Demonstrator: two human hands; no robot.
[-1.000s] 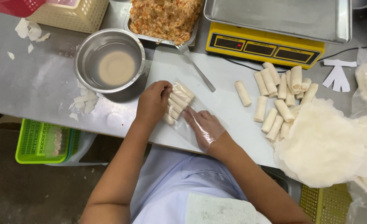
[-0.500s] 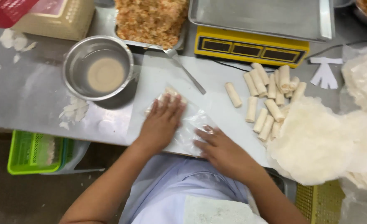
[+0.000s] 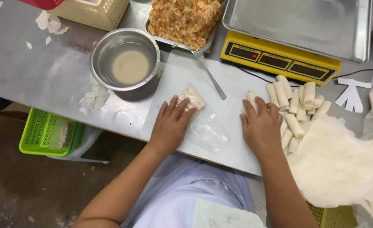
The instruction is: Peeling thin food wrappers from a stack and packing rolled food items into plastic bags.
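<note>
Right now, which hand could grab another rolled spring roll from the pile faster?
Probably the right hand: it already rests on one roll, beside the pile of spring rolls. The left hand lies across the board, on the clear bag.

Steel bowl (image 3: 125, 59) of pale liquid on tabletop (image 3: 34, 80), filling tray (image 3: 183, 19) with spoon (image 3: 209, 74), yellow scale (image 3: 279, 59), green basket (image 3: 51, 131) below, wrapper stack (image 3: 334, 164) right.

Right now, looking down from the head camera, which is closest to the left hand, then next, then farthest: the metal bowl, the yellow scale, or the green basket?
From the left hand:
1. Metal bowl: just up and left, on the table.
2. Green basket: farther left, below the table edge.
3. Yellow scale: far up to the right, past the spoon.
</note>
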